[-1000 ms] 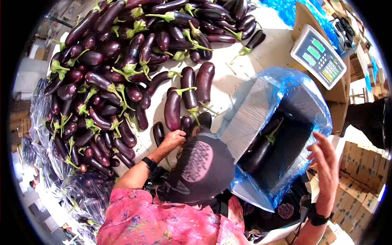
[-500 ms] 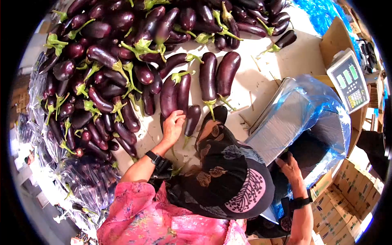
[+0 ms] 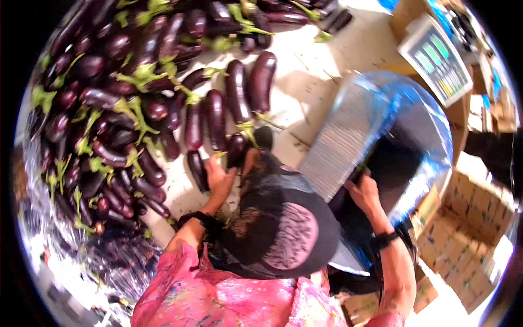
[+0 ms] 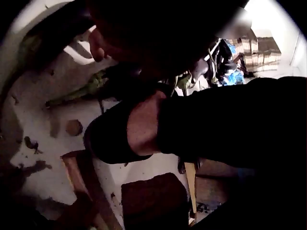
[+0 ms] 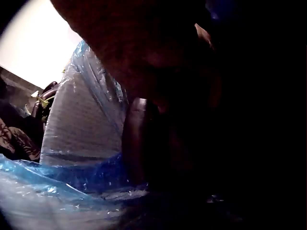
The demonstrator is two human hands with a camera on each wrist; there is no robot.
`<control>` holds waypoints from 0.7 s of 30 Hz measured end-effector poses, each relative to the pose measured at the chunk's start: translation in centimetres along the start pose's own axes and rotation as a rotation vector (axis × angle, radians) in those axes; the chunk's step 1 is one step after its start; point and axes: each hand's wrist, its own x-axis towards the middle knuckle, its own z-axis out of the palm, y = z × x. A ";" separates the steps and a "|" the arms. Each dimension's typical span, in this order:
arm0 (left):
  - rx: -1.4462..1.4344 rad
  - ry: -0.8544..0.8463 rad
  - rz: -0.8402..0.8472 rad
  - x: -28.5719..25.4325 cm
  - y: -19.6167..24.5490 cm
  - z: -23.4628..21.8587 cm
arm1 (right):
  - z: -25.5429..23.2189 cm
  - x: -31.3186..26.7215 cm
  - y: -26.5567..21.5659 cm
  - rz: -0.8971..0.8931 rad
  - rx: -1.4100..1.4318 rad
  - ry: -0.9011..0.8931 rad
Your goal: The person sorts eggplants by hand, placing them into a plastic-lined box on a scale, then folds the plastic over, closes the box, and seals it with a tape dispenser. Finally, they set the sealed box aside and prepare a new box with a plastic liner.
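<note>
My left hand point(image 3: 219, 177) is over the table with its fingers loosely extended, touching the stem end of a dark purple eggplant point(image 3: 216, 120). Another eggplant point(image 3: 197, 170) lies just left of the hand, and a further one point(image 3: 237, 150) is partly covered by the cap. In the dark left wrist view, an eggplant with a green stem point(image 4: 91, 88) lies below the fingertips. My right hand point(image 3: 366, 193) reaches down into a box lined with blue plastic point(image 3: 329, 147). There it grips an eggplant point(image 5: 135, 136), whose lit side shows beneath the hand in the right wrist view.
A big heap of eggplants point(image 3: 117, 136) covers the table's left and back. Two eggplants lie side by side near the middle, one of them at the right point(image 3: 263, 82). A digital scale point(image 3: 436, 60) stands behind the box. The black cap point(image 3: 283, 218) hides some of the table.
My right hand was raised beside the box, then went down inside it. The left hand shifted among the nearby eggplants; two that overlapped now lie apart, side by side. The head view has swung about.
</note>
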 end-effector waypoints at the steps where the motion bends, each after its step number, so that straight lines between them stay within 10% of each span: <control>1: -0.088 -0.042 -0.079 0.5 0.4 -0.2 | -0.5 -0.1 -0.9 0.083 -0.035 -0.039; 9: -0.432 0.159 0.170 3.5 -7.7 0.2 | -1.5 -0.9 -1.6 0.138 -0.110 -0.107; 13: 0.230 0.492 -0.001 1.9 -5.8 -6.1 | -0.2 -0.2 1.6 -0.097 0.039 0.006; 15: 0.198 0.524 -0.082 2.6 -12.2 -4.5 | -0.1 -0.2 1.3 -0.074 -0.020 0.012; 16: -0.367 0.021 -0.236 3.2 -13.6 -5.2 | -0.2 -0.2 0.9 -0.046 -0.064 -0.001; 19: -0.059 0.042 -0.285 2.2 -10.5 -3.8 | -0.3 0.1 0.6 0.025 -0.174 -0.034; 21: -0.462 -0.177 -0.323 0.4 -7.0 -6.2 | -1.0 -0.5 0.8 -0.069 -0.200 0.015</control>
